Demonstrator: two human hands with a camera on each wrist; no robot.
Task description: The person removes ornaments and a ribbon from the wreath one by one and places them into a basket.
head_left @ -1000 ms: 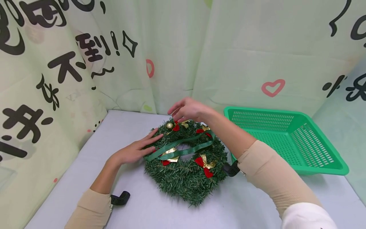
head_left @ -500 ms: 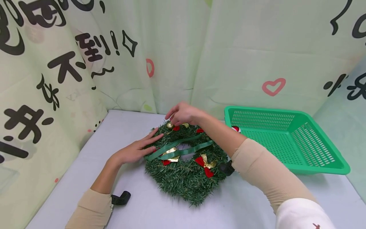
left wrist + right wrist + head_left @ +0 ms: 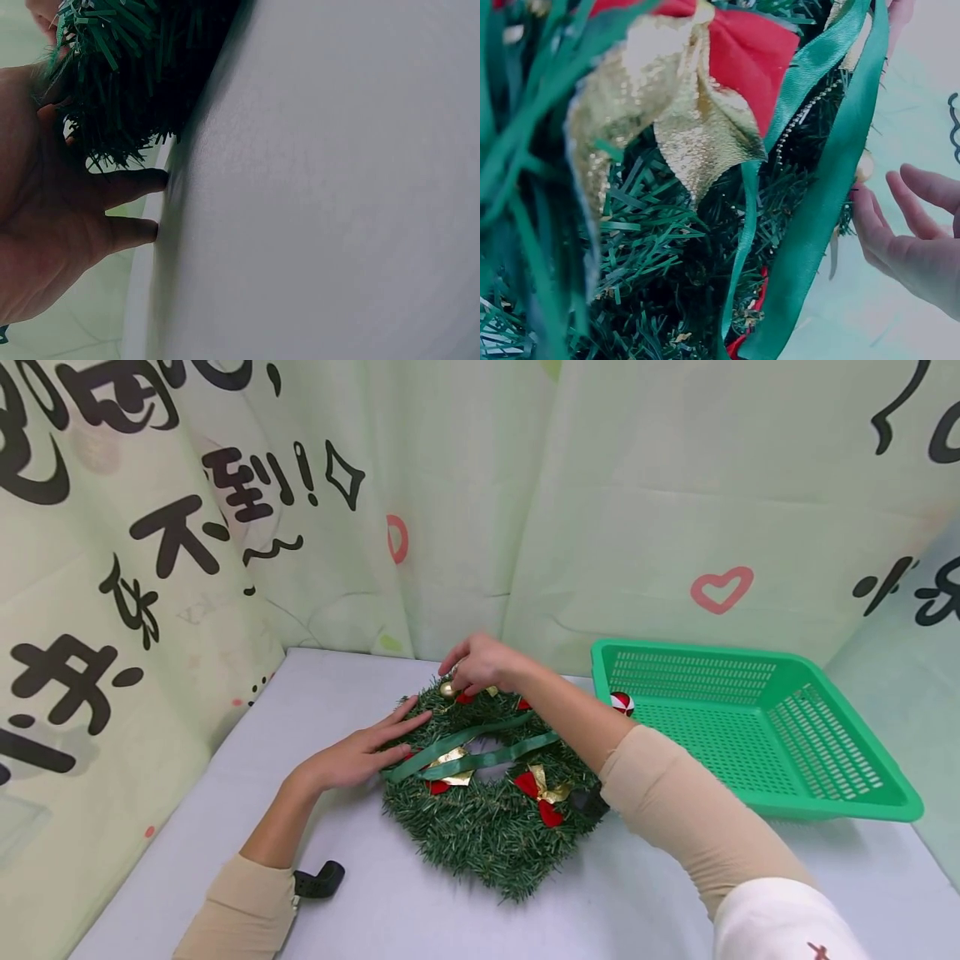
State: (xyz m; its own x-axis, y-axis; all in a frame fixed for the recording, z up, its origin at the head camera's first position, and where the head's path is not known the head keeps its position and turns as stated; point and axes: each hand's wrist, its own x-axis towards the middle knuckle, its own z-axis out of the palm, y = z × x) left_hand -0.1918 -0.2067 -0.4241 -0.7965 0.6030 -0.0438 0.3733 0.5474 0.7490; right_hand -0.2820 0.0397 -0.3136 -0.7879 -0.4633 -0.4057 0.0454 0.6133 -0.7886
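A green Christmas wreath (image 3: 487,843) lies on the white table, decorated with red and gold bows (image 3: 542,793). A green ribbon (image 3: 510,748) stretches across its middle opening. My left hand (image 3: 360,756) rests on the wreath's left side, fingers spread over the needles; two fingers reach the tabletop in the left wrist view. At the wreath's far edge, my right hand (image 3: 483,662) hovers low with bent, separated fingers, fingertips right at a gold bauble (image 3: 447,690). The right wrist view shows those fingers (image 3: 911,244) beside the gold bauble (image 3: 864,166), partly behind the ribbon (image 3: 821,202).
A green plastic basket (image 3: 757,660) stands to the right of the wreath. Close to its left wall sits a red and white ball (image 3: 622,702), partly behind my right forearm. A printed curtain (image 3: 615,527) hangs behind the table and along its left side.
My right hand has come down toward the gold bauble, and its forearm has shifted left, uncovering the red and white ball. The left hand and wreath stay in place.
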